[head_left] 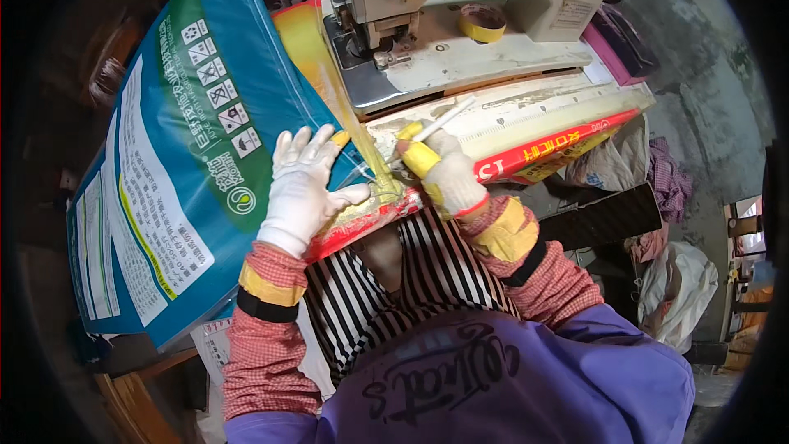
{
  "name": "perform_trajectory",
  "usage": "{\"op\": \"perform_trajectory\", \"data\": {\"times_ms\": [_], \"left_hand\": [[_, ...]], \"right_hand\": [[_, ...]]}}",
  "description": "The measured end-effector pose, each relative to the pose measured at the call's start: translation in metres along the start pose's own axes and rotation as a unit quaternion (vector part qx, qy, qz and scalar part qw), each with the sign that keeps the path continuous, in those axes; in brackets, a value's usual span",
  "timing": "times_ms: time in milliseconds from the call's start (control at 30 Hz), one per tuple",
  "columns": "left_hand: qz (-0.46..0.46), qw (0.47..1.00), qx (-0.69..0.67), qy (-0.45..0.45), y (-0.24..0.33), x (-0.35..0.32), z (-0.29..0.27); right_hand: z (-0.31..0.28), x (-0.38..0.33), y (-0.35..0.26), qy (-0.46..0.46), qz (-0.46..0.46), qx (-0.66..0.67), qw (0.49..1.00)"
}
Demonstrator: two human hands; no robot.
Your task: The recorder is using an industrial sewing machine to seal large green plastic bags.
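Bench w/ sewing mach.; teal sack laid L of it.
L hand spread flat on sack edge, prob. steadying it; R hand curled round white stick, lower end unclear.

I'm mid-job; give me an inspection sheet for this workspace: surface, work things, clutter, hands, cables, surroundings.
Surface: white table, worn, with ruler marks; red-and-yellow covering along the near edge.
Work things: blue-and-green bag, left of the sewing machine.
Clutter: yellow tape roll on the machine's base.
Hands: left hand, gloved, spread on the bag; right hand, gloved, gripping a slim white stick.
Cables: nothing seen.
Surroundings: white plastic bag and checked cloth at right, beyond the table.
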State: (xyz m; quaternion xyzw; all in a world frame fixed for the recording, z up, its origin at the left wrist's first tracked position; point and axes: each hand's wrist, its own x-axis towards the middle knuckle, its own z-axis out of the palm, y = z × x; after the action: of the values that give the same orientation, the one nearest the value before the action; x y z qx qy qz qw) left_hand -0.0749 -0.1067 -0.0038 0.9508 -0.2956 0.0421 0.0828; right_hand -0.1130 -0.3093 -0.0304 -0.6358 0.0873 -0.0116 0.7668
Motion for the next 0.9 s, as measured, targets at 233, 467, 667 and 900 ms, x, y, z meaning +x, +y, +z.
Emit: {"op": "perform_trajectory", "data": {"times_ms": [233, 467, 667, 900], "left_hand": [[0.016, 0.997, -0.073, -0.003, -0.007, -0.024, -0.003], [0.07, 0.989, -0.059, 0.12, 0.009, -0.042, 0.011], [0.01, 0.988, 0.018, 0.153, 0.012, -0.024, 0.015], [-0.025, 0.979, -0.005, 0.203, -0.013, -0.002, 0.029]], "right_hand": [[0.033, 0.011, 0.014, 0.028, -0.028, -0.123, 0.992], [0.033, 0.001, 0.025, 0.05, -0.058, -0.03, 0.997], [0.036, -0.008, 0.029, 0.084, -0.103, -0.027, 0.991], [0.047, 0.012, 0.021, 0.066, -0.165, -0.171, 0.969]]}}
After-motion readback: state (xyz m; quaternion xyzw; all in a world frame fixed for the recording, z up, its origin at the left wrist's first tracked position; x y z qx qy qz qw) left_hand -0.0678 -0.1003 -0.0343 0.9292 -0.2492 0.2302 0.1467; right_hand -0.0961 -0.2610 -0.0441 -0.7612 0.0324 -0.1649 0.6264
